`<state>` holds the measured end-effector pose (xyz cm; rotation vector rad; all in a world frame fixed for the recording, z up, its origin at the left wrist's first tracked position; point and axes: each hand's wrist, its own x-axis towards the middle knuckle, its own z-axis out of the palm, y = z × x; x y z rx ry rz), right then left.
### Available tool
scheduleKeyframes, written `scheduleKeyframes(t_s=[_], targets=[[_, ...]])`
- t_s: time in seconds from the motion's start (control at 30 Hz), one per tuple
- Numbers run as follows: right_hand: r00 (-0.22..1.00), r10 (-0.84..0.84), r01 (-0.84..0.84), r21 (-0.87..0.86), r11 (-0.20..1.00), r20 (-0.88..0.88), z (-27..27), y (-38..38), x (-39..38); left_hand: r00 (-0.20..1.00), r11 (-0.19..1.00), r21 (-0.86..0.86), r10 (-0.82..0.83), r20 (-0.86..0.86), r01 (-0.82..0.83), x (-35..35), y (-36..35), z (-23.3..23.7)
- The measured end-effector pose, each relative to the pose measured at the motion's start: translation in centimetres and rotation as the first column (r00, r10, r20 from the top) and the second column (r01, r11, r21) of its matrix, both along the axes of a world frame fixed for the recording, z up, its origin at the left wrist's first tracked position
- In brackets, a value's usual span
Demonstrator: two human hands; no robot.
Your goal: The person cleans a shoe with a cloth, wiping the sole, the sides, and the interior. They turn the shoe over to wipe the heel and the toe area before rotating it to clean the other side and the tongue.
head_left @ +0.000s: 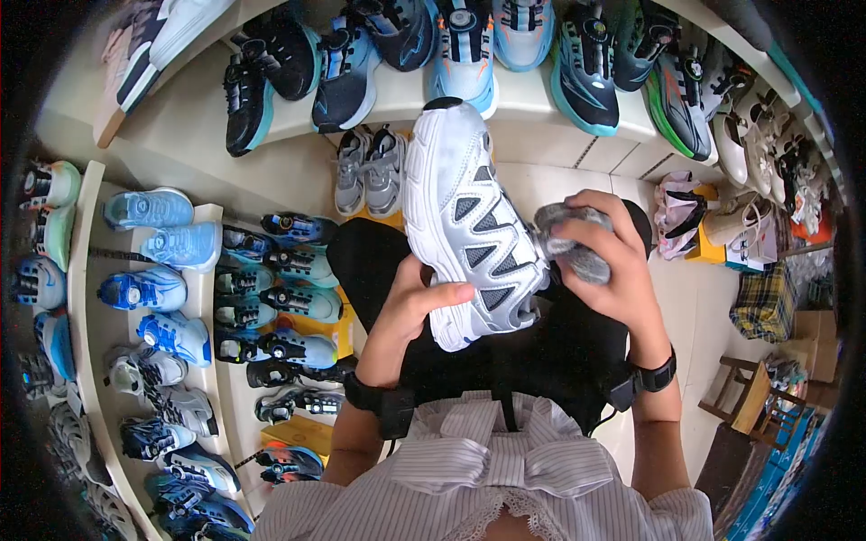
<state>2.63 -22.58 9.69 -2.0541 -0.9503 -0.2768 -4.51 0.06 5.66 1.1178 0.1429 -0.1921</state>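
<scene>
A silver and white sneaker (469,225) with dark mesh panels is held up over my lap, toe pointing up and sole facing left. My left hand (412,305) grips it near the heel, with the thumb lying across the side of the sole. In my right hand (613,257) is a bunched grey cloth (577,242), the fingers wrapped round it. The cloth is at the shoe's right edge by the laces and seems to touch it. The shoe's opening is mostly turned from view.
Sneakers line a white shelf (379,108) ahead and a side rack (90,261) on the left. Grey sneakers (370,171) stand on the floor below. To the right are a small wooden chair (747,397), a plaid bag (758,302) and light-coloured shoes (744,153).
</scene>
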Motion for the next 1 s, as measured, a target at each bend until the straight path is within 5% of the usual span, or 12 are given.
scheduleKeyframes(t_s=[0.13,0.4,0.6,0.73,0.8,1.0], targets=[[0.971,-0.217,0.218,0.006,0.976,0.103,-0.9,0.1,0.2,1.000,0.999,-0.042,0.009,0.011,-0.009,0.0,0.2,-0.2],[0.972,-0.234,0.233,0.079,0.969,0.013,-0.7,-0.5,1.1,0.999,0.987,-0.157,0.028,-0.047,-0.035,-0.5,-0.2,-1.2],[0.981,-0.166,0.146,0.186,0.972,0.097,2.6,2.4,3.6,0.997,0.997,-0.051,-0.064,-0.047,0.061,-0.7,-1.3,-0.5],[0.963,-0.026,0.012,0.056,0.998,0.269,3.3,3.8,3.9,0.998,0.995,0.080,-0.048,-0.046,0.052,-0.2,-2.1,0.0],[0.839,0.068,-0.021,-0.093,0.995,0.540,3.7,4.0,3.8,0.998,0.994,0.099,-0.051,-0.040,0.054,0.0,-2.0,-0.1],[0.798,0.118,-0.062,-0.114,0.991,0.591,3.1,3.4,2.8,0.999,0.986,0.169,-0.022,0.027,0.017,0.1,-2.5,-0.7]])
